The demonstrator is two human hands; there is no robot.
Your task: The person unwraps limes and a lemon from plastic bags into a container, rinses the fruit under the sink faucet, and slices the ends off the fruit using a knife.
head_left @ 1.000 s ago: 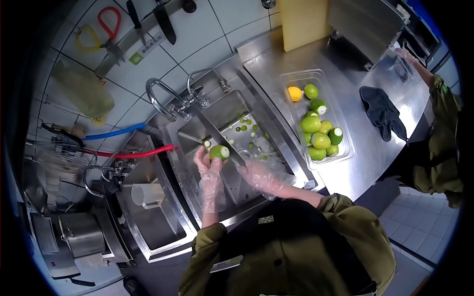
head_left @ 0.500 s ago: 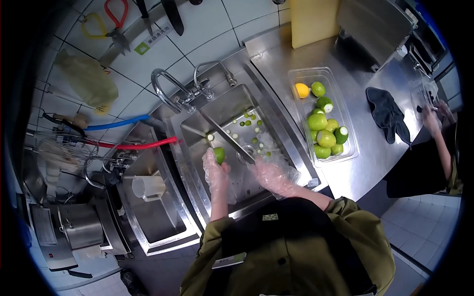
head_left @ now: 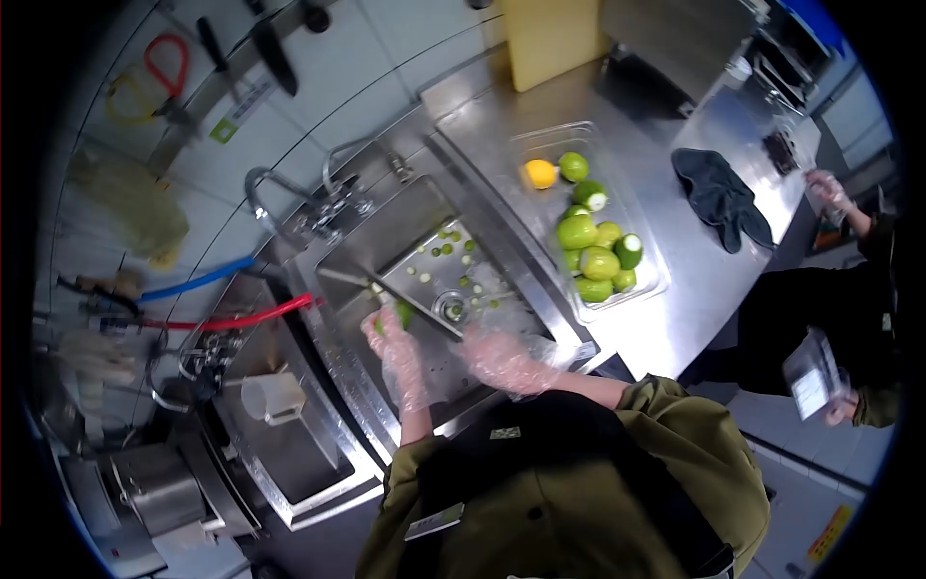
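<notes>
In a thin clear glove, my left hand (head_left: 394, 343) is closed around a green lime (head_left: 402, 314) over the metal sink (head_left: 333, 289). My right hand (head_left: 506, 359), gloved too, grips a long knife (head_left: 415, 305), its handle hidden in my fingers. The blade slants up and left across the sink, its far part close to the lime. Several small green and pale cut ends (head_left: 446, 249) lie on the sink bottom around the drain (head_left: 451, 307). Clear crumpled plastic lies near my right hand.
Right of the sink, a clear tub (head_left: 637, 289) holds several limes (head_left: 577, 232) and one orange-yellow fruit (head_left: 540, 174). Beyond it lie a dark cloth (head_left: 719, 198) and a yellow board (head_left: 550, 43). A co-worker holds a pouch (head_left: 812, 374) at right. A second sink with a plastic jug (head_left: 273, 398) stands left.
The whole view has shifted and blurred slightly. My hands still hold the lime and the knife, with the blade's far part now nearer the lime. A pouch now shows in the co-worker's hand.
</notes>
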